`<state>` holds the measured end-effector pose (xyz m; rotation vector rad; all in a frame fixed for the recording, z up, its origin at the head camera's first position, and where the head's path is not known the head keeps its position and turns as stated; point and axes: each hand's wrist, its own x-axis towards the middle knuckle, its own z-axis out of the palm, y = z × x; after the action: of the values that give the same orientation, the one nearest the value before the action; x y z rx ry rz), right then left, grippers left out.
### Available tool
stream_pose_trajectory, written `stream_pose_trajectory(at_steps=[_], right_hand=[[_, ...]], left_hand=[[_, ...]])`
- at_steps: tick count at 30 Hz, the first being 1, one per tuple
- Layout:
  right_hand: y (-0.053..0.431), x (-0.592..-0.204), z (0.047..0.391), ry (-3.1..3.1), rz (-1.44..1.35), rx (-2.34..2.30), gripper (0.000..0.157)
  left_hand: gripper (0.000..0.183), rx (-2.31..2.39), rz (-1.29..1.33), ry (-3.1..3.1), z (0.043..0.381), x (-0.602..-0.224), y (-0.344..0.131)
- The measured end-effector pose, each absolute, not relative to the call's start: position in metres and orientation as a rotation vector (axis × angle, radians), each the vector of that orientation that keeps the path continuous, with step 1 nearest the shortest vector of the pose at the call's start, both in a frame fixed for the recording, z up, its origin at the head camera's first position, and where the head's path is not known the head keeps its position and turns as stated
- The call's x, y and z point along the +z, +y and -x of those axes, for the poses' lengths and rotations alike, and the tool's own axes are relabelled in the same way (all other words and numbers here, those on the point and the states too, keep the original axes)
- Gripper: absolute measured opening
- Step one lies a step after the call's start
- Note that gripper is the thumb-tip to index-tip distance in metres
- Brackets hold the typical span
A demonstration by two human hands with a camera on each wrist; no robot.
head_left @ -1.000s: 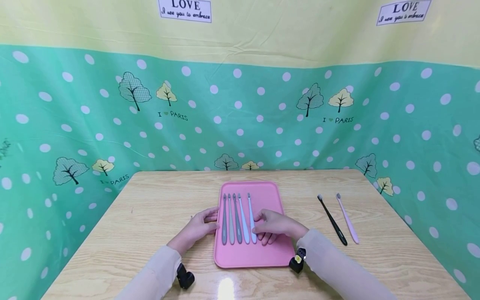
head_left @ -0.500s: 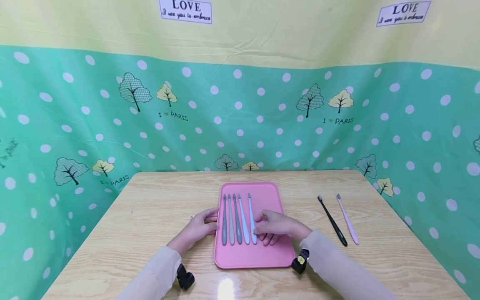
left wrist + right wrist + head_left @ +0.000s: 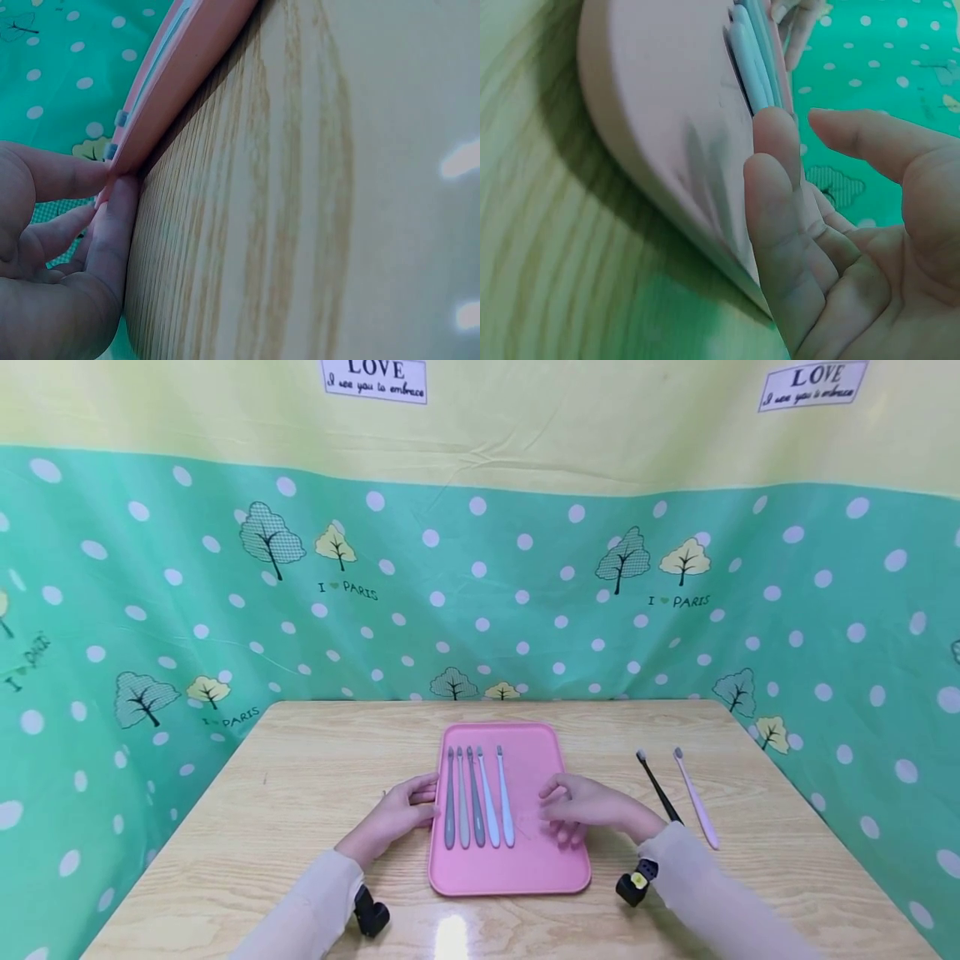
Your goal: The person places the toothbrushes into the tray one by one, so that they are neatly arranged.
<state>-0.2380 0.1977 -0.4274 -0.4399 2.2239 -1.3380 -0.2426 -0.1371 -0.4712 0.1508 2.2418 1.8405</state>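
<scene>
A pink tray (image 3: 532,872) lies on the wooden table with several toothbrushes side by side on it, in grey and pale blue. My left hand (image 3: 393,818) holds the tray's left edge; in the left wrist view, thumb and finger (image 3: 112,232) meet at its rim. The rightmost brush, a pale blue toothbrush (image 3: 506,810), lies a little apart from the others. My right hand (image 3: 592,806) hovers over the tray's right side, fingers loosely bent and holding nothing. In the right wrist view a gap shows between thumb (image 3: 862,139) and fingertips.
To the right of the tray, a black toothbrush (image 3: 656,781) and a pink toothbrush (image 3: 696,797) lie on the table (image 3: 330,752). The right forearm partly covers the black one's handle. A green dotted cloth (image 3: 517,585) hangs behind the table.
My right hand has let go of the rightmost pale blue toothbrush and moved right, toward the tray's right edge. The left hand has stayed at the tray's left edge.
</scene>
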Motion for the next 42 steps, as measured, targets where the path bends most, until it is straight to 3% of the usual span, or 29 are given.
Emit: stream_pose_trajectory(at_steps=[10,31,42], right_hand=[[0.237,-0.418,0.23,2.217,0.436,-1.35,0.043],[0.321,-0.42,0.212,2.374,0.218,-1.344,0.054],[0.356,-0.423,0.204,2.457,0.141,-1.29,0.044]], left_hand=[[0.06,1.818,-0.134,2.266,0.242,-0.469,-0.137],[0.062,1.838,-0.151,2.246,0.242,-0.47,-0.138],[0.063,1.833,-0.153,2.248,0.242,-0.471,-0.138]])
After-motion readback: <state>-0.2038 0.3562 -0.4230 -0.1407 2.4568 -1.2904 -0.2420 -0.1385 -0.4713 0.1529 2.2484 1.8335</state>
